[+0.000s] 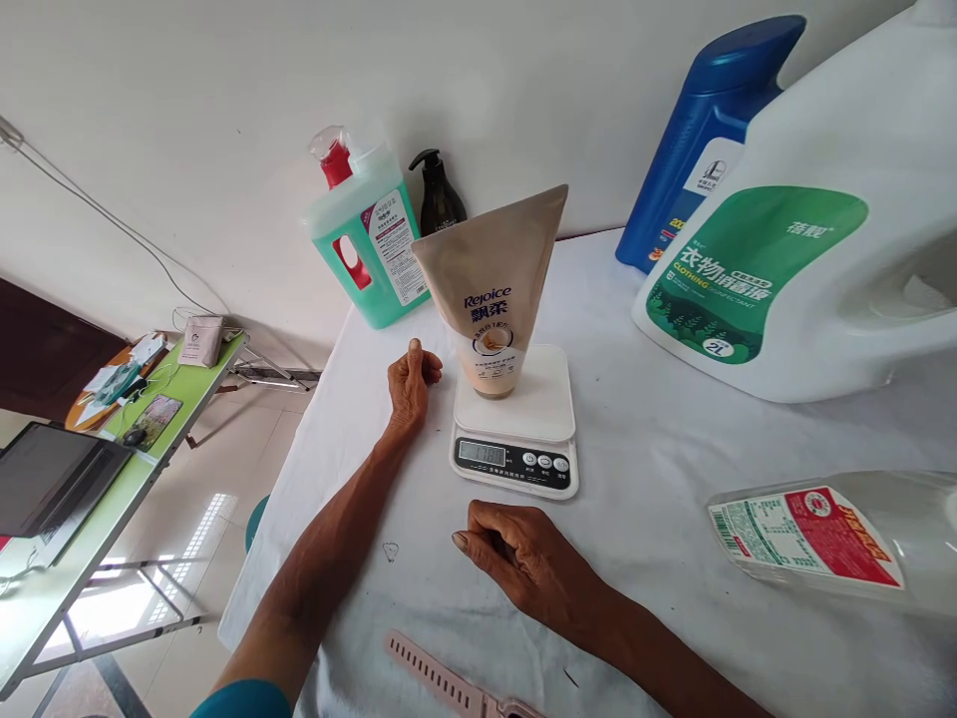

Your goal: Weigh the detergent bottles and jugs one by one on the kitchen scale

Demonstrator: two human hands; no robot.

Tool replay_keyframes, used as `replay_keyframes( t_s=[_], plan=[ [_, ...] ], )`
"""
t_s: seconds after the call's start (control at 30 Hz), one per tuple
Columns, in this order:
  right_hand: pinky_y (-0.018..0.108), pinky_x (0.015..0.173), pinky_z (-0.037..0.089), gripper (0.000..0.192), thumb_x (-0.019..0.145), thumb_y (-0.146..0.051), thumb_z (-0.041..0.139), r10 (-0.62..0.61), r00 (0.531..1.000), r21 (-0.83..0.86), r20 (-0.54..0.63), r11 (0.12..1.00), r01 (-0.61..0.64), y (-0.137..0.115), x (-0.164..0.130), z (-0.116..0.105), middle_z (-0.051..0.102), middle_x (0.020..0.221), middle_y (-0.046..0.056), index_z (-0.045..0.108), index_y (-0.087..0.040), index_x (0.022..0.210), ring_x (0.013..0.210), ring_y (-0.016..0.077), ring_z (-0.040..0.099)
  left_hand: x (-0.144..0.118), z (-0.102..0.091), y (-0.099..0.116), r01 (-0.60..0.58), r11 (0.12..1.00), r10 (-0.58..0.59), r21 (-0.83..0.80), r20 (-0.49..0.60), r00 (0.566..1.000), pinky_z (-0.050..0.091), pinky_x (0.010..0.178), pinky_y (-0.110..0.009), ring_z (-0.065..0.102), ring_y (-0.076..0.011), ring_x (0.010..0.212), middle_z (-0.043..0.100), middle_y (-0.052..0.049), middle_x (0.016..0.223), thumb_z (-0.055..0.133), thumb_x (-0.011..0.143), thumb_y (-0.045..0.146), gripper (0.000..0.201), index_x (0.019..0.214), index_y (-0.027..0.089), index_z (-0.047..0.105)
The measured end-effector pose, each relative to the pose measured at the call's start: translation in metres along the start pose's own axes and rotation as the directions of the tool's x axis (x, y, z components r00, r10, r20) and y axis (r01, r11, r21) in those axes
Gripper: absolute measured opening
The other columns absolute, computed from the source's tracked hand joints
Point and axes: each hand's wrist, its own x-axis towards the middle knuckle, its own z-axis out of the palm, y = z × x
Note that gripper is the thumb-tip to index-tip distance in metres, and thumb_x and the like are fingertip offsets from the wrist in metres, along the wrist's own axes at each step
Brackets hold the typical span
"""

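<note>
A beige Rejoice tube stands on its cap on a white kitchen scale. The scale's small display shows digits that I cannot read surely. My left hand rests on the cloth just left of the scale, thumb up and fingers curled in, with nothing seen in it. In front of the scale lies my right hand, closed in a loose fist with the thumb along the side. Neither hand touches the tube or the scale.
Behind stand a green liquid bottle and a dark pump bottle. On the right are a blue bottle, a large white disinfectant jug and a clear bottle on its side. A pink watch strap lies in front.
</note>
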Motion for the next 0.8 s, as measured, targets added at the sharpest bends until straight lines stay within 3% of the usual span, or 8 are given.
replay_keyframes(
  t_s=[0.8],
  plan=[
    [0.029,0.059,0.028,0.038,0.104,-0.039,0.049,0.018,1.0,0.003,0.001,1.0,-0.018,-0.0046,0.0002,-0.0019,0.036,0.064,-0.006,0.036,-0.023,0.072,0.059,0.0113,0.031,0.0014,0.0004,-0.0015,-0.036,0.996,0.031,0.079,0.062,0.998,0.042,0.063,-0.029,0.047,-0.0128,0.06,0.053,-0.001,0.061,0.05,0.096,0.071,0.062,0.064,0.019,0.058]
  ],
)
